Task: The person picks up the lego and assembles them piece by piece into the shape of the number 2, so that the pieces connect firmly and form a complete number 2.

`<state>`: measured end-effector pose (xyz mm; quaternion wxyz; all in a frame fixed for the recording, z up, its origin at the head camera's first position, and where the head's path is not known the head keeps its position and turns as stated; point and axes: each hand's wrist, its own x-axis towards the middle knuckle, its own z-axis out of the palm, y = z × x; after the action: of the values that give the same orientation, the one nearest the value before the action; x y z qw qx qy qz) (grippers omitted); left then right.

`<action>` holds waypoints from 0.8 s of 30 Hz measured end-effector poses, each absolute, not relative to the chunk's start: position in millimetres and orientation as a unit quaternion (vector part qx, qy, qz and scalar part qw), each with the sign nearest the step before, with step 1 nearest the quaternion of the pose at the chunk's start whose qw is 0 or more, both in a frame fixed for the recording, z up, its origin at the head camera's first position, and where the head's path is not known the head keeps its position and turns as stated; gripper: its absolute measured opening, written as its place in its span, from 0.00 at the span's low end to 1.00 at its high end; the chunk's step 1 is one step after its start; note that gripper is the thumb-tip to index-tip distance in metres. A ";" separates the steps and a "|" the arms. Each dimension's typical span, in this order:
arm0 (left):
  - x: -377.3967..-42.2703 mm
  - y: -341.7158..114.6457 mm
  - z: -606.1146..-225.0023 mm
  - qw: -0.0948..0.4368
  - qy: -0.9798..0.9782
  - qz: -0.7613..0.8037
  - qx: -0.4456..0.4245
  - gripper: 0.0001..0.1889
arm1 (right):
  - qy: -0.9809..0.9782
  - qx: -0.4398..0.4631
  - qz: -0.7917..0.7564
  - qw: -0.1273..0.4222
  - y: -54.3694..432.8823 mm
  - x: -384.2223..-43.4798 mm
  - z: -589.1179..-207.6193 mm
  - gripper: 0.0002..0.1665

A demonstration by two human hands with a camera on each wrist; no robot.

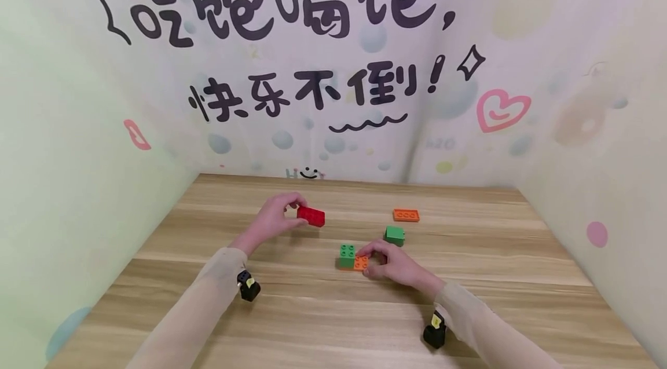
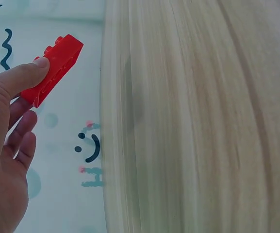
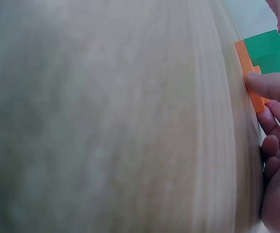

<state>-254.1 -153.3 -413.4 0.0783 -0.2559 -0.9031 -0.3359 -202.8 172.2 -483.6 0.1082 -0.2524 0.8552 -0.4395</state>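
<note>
My left hand [image 1: 274, 217] pinches a red toy building brick [image 1: 311, 216] between thumb and fingers, held above the table toward the back. The left wrist view shows the thumb on the side of this long red brick [image 2: 59, 68]. At the middle of the table, my right hand [image 1: 397, 265] grips the right end of a flat orange brick [image 1: 361, 263]. A green brick [image 1: 347, 255] stands on that plate's left end, studs up. In the right wrist view the thumb presses on the orange brick [image 3: 249, 73], below the green brick [image 3: 268, 51].
Behind the right hand a loose green brick [image 1: 395, 235] lies on its side. Farther back lies another flat orange brick [image 1: 406, 215]. The wooden table [image 1: 333, 322] meets a printed wall covering [image 1: 260, 149] at its back edge.
</note>
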 end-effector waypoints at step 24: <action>-253.4 -150.9 -422.0 0.042 -0.905 -0.331 -0.263 0.24 | 0.854 -0.256 -0.440 0.105 172.0 -204.3 -485.5 0.20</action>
<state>-253.4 -150.9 -422.0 0.0417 -0.2634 -0.9051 -0.3313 -204.3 172.0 -485.5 0.1049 -0.2561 0.8543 -0.4399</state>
